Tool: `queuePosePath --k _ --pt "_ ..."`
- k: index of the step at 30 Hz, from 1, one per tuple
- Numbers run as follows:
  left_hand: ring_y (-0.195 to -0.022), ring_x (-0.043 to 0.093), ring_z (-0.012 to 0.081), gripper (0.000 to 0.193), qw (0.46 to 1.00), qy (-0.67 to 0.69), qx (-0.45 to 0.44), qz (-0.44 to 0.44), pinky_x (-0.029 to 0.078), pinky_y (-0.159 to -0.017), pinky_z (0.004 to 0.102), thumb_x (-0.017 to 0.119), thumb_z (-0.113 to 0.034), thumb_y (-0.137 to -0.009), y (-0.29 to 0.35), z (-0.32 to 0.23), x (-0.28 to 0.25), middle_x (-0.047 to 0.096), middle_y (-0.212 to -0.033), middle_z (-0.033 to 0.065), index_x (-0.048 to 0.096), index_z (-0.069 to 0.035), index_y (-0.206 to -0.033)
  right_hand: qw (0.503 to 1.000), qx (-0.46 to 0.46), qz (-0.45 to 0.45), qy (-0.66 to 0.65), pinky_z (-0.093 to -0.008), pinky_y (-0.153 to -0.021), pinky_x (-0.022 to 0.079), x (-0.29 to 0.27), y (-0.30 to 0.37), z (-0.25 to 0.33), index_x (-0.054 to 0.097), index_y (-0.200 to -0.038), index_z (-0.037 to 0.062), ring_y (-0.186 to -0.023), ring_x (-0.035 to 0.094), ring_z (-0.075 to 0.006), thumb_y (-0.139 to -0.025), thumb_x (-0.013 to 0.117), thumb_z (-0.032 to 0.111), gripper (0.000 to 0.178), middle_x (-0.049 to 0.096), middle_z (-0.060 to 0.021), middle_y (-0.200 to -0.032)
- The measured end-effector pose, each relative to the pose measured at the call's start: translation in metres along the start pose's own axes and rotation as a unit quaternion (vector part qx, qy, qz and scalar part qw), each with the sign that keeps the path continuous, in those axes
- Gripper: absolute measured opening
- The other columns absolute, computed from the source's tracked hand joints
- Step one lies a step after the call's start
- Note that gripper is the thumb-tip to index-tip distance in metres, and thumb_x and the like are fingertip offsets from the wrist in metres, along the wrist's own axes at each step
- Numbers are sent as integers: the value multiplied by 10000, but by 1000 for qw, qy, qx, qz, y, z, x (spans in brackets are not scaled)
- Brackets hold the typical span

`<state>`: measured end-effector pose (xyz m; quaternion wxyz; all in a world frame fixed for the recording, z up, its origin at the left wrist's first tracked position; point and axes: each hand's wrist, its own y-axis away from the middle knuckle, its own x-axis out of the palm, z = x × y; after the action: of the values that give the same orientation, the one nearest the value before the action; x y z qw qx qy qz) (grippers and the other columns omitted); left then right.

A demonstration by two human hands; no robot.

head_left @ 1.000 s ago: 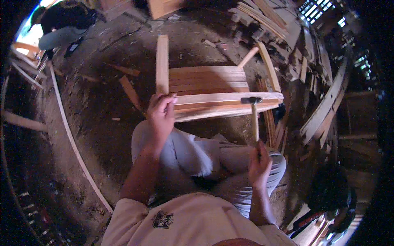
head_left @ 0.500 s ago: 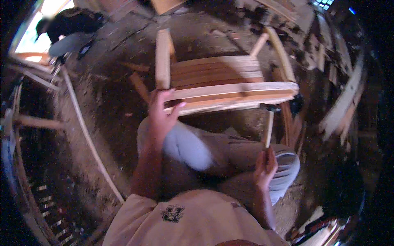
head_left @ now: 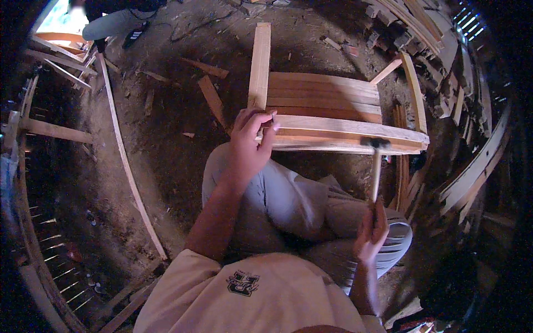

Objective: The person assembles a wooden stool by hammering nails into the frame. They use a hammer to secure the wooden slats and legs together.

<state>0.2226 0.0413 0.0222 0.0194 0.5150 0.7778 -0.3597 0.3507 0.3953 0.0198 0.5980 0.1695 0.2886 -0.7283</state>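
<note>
Spreading across the space before the person's crossed legs (head_left: 294, 194), a wooden frame (head_left: 344, 123) of pale, bare timber shows a long front rail, a slatted panel (head_left: 325, 95) of redder, close-set boards behind it, a thick straight post (head_left: 259, 66) at the left and a bowed post (head_left: 413, 94) at the right, the latter joined by a short crosspiece (head_left: 386, 72). The left hand (head_left: 250, 144) is at the frame's near left corner, where the straight post meets the rail, its thumb and fingers bent toward each other; a tiny dark thing shows at the fingertips, and whether they pinch it cannot be told. The right hand (head_left: 372, 236) is wrapped around the handle of a hammer (head_left: 376, 177), near the right knee, and the dark hammer head overlaps the frame's near edge toward its right end; contact cannot be made out. Beneath is brown dirt ground (head_left: 166, 183) strewn with wood scraps (head_left: 211, 97), with a long thin strip (head_left: 126, 161) at left, stacked boards (head_left: 413, 25) at upper right, and another person's leg (head_left: 119, 25) at upper left.
</note>
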Motion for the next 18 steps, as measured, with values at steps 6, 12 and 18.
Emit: queuePosePath --k 6,12,18 --pt "-1021 684 361 193 1000 -4 2 -24 533 -934 432 721 37 -864 6 12 1 721 -1080 168 706 -13 -1050 967 -122 220 30 -372 -886 528 12 -89 141 593 -1361 -88 -957 704 -278 -999 579 40 384 724 -233 -1124" --pt "-1059 631 420 253 1000 -9 20 -15 509 -954 506 655 103 -801 2 2 -6 686 -1074 172 695 -6 -1025 947 -167 259 90 -452 -950 543 34 -111 173 574 -1405 -32 -1105 699 -391 -980 596 41 431 704 -256 -1213" --pt "-1031 637 402 263 998 18 43 -29 522 -925 486 670 82 -812 -1 6 -3 679 -1035 164 711 0 -1058 932 -249 200 169 -369 -904 537 31 -116 188 619 -1376 -30 -1080 715 -293 -1014 590 56 372 730 -230 -1187"
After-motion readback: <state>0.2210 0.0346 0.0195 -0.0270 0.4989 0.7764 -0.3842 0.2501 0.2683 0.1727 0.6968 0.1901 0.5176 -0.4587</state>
